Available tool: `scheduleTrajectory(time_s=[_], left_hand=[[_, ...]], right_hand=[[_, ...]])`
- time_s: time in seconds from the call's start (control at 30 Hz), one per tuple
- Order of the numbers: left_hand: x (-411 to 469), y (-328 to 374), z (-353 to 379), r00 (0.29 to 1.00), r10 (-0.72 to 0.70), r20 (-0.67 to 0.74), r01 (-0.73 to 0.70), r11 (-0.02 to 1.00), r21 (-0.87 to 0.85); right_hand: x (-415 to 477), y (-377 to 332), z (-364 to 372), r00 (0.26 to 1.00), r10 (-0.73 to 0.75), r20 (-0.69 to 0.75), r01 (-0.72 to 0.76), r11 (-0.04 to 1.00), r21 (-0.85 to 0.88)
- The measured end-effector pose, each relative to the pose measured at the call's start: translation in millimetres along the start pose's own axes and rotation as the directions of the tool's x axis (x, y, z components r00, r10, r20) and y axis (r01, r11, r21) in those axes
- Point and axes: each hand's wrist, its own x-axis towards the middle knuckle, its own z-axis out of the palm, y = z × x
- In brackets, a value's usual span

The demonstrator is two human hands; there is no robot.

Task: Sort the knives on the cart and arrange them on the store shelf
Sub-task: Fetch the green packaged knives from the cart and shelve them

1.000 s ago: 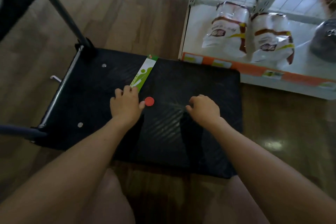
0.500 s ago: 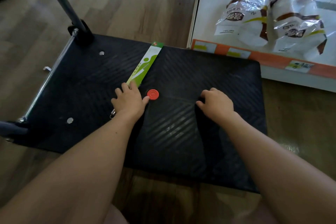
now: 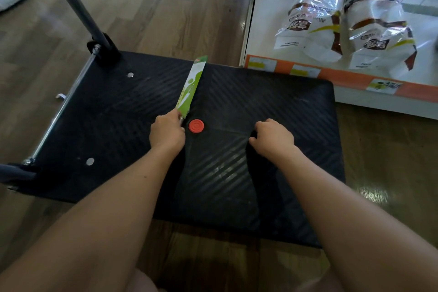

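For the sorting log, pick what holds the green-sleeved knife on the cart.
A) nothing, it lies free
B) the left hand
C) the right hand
B: the left hand is curled round the near end of the green-sleeved knife over the cart, while the right hand sits apart from it.

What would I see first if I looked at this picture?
The bright green and white knife jumps out: it stretches across the black cart, and the left hand grips its near end. Right beside that hand sits a small red disc, and the right hand rests curled on the cart. On the shelf at the upper right stand two shiny white bags.
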Motion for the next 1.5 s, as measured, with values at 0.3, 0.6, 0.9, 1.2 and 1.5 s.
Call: scheduleTrajectory(time_s=[0.3,0.6,0.9,1.2,1.5], left_hand=[[-9.5,52.6,0.9,1.0,0.024,0.014,-0.016,0.919,-0.395],[-37.8,106.0,-62.0,0.995,0.072,0.071,-0.028,0.87,-0.492],[-119.5,219.5,-261.5,0.983,0.132,0.127,-0.049,0.858,-0.512],[-243.1,357.9,-453.2,0.943,0.276,0.184,-0.068,0.703,-0.708],[-333.8,454.8,-518.0,0.852,0.414,0.319,0.135,0.415,-0.9]], right_hand=[[2.0,1.2,-7.3,1.0,0.001,0.006,-0.002,0.996,0.091],[-36.3,17.1,-104.9,0.99,-0.034,-0.134,0.05,0.992,0.115],[-156.0,17.5,-319.6,0.988,-0.015,-0.154,0.041,0.985,0.166],[-306.3,22.6,-544.9,0.957,0.017,-0.289,0.072,0.953,0.293],[-406.8,58.6,-641.7,0.896,0.037,-0.443,0.171,0.892,0.419]])
